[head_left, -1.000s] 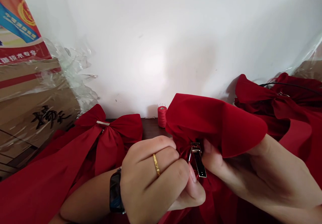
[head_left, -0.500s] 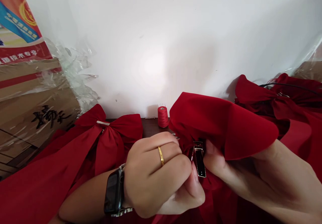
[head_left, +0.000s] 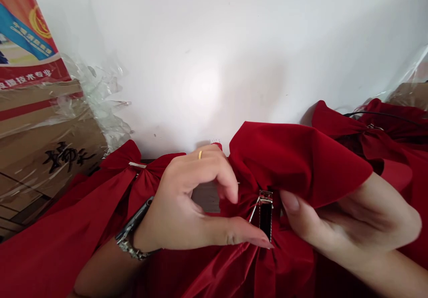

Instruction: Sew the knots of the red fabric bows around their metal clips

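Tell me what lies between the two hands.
In the head view, a black-and-silver metal clip on gathered red bow fabric lies between the left hand and right hand.

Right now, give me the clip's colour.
The clip is black, framed in silver; it shows best in the head view.

From here, the left hand (head_left: 190, 195) blocks my view of the red thread spool (head_left: 218, 145), and the printed poster (head_left: 26, 30) runs off the frame's top-left corner.
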`<state>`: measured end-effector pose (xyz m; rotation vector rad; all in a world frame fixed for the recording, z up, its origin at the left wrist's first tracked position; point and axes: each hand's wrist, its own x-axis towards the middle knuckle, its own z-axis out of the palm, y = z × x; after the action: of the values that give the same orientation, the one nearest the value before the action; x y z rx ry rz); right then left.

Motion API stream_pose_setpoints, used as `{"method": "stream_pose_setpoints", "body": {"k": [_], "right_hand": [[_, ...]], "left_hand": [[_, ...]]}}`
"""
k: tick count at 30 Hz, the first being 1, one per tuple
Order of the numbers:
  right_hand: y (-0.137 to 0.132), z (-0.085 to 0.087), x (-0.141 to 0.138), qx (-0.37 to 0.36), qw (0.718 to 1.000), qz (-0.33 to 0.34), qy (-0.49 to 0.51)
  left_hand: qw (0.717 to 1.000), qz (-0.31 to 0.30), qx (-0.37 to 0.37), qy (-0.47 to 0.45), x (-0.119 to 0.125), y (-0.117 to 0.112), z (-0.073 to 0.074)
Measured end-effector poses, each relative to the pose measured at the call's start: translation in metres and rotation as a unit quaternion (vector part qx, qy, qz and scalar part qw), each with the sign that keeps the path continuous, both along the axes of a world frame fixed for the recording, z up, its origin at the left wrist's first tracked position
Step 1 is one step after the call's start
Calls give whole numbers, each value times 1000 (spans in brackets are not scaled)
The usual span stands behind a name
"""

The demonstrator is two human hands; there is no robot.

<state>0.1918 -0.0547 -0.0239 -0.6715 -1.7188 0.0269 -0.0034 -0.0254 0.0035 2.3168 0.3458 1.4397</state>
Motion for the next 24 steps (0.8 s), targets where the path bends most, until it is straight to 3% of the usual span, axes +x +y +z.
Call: {"method": "stream_pose_setpoints", "body": {"k": [3,6,11,16,24], "right_hand": [[2,1,-3,64,998,-18,14],[2,4,-3,44,999,2,26],[0,8,-3,17,997,69,39],[1,7,-4,-11,994,90,57],[-1,11,-2,-36,993,104,51]], "left_hand": [[996,-26,-78,-28,-1,7,-2],[980,-94,-166,-53,-2,11,-4],[936,-192,-293,-17,-2,19,-5],[920,-258,-294,-20,1,24,-9],[931,-253,-257,-52,1,27,-19]]}}
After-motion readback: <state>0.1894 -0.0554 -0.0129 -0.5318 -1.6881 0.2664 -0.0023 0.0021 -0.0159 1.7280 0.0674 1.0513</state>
